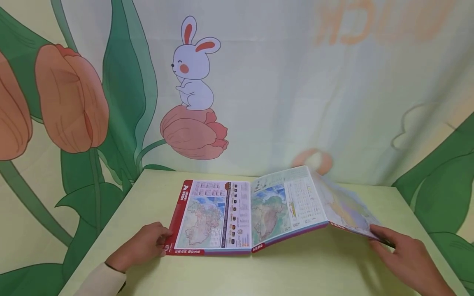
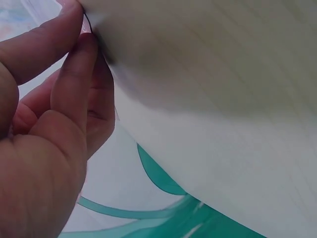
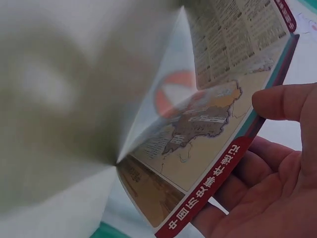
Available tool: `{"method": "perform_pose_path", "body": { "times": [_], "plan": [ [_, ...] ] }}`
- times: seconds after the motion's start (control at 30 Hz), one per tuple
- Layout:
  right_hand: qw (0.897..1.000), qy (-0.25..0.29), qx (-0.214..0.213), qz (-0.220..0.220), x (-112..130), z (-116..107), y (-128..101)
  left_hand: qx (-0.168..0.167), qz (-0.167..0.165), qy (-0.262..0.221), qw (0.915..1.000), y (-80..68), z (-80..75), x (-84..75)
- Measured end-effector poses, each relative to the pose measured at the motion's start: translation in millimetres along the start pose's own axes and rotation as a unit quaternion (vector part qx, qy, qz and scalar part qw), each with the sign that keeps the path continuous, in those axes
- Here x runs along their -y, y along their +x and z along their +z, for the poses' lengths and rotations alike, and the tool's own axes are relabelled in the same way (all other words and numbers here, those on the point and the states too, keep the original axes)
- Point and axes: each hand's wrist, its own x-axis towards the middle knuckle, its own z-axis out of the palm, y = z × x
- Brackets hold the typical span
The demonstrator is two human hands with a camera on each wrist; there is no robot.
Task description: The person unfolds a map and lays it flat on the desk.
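A fold-out printed map (image 1: 237, 213) with a red border lies partly unfolded on a pale yellow-green table (image 1: 296, 267). Its left panels lie flat, while the right panels rise in a ridge off the table. My left hand (image 1: 164, 242) pinches the map's near left corner; in the left wrist view, thumb and finger of the left hand (image 2: 81, 25) close on the sheet's edge (image 2: 208, 74). My right hand (image 1: 383, 240) holds the far right panel at its edge. In the right wrist view the right hand (image 3: 252, 144) has its thumb over the map (image 3: 208, 124) and its fingers underneath.
A cloth backdrop (image 1: 296, 82) printed with a rabbit (image 1: 192, 65), orange tulips and green leaves hangs right behind the table's far edge. Bare tabletop runs along the near side between my two hands.
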Motion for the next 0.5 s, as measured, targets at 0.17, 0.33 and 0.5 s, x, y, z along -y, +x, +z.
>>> {"method": "perform_pose_path", "body": {
  "times": [0.17, 0.33, 0.5],
  "plan": [
    [0.998, -0.003, 0.052, 0.034, -17.7, 15.7, -1.0, -0.006, 0.004, 0.005, 1.0000, 0.3, -7.6, 12.1],
    [0.994, -0.009, 0.093, 0.047, -35.8, 37.9, -2.0, -0.012, 0.001, 0.011, 0.9999, -1.0, -13.0, 21.2],
    [0.993, -0.019, 0.107, 0.053, -46.9, 53.8, -3.7, -0.015, -0.001, 0.018, 0.9997, -1.7, -13.4, 25.0]
  ]
}}
